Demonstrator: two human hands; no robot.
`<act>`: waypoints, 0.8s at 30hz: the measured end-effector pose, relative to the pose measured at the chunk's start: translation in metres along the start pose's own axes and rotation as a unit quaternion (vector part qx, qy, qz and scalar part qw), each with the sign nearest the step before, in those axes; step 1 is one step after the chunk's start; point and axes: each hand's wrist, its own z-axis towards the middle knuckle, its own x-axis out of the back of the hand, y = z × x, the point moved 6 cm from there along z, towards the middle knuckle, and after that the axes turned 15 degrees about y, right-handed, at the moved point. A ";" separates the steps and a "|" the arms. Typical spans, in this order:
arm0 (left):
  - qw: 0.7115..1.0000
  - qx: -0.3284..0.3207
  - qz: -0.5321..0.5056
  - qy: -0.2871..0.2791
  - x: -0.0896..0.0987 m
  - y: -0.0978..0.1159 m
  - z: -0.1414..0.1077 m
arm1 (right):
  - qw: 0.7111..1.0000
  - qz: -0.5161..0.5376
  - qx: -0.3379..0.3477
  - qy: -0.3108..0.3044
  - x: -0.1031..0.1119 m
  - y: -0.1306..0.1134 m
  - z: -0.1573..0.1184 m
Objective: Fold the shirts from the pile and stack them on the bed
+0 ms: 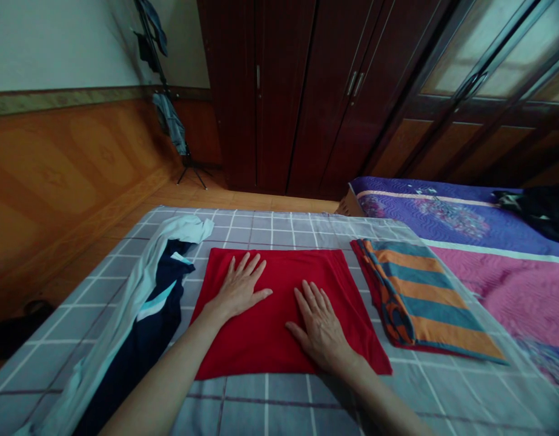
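A red piece of cloth [279,339], which looks like a folded garment, lies flat in front of me on a grey checked bed sheet [270,409]. My left hand [240,287] rests palm down on its upper left part, fingers spread. Lower and to the right, my right hand [319,324] also lies flat on the red cloth, its thumb apart from the fingers. Neither hand grips anything. Right of the red cloth sits a folded orange and teal striped garment [429,293] on top of something red.
Left of the red cloth lie crumpled navy clothes [145,345] and a pale garment [125,315]. A purple and pink quilt [488,260] covers the surface at right. Dark red wardrobes [283,91] stand beyond the bed, beside a coat stand [163,79] with clothes.
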 end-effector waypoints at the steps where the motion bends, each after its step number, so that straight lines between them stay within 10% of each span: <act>1: 1.000 -0.006 -0.004 0.000 0.004 0.006 -0.003 | 1.000 0.016 0.014 -0.006 -0.001 -0.009 0.000; 9: 0.989 -0.090 -0.088 -0.081 0.011 0.066 -0.054 | 0.995 0.080 0.046 -0.038 0.011 -0.010 -0.009; 24: 0.993 -0.076 -0.067 -0.061 0.006 0.047 -0.081 | 0.996 0.062 0.053 -0.022 0.021 0.008 -0.028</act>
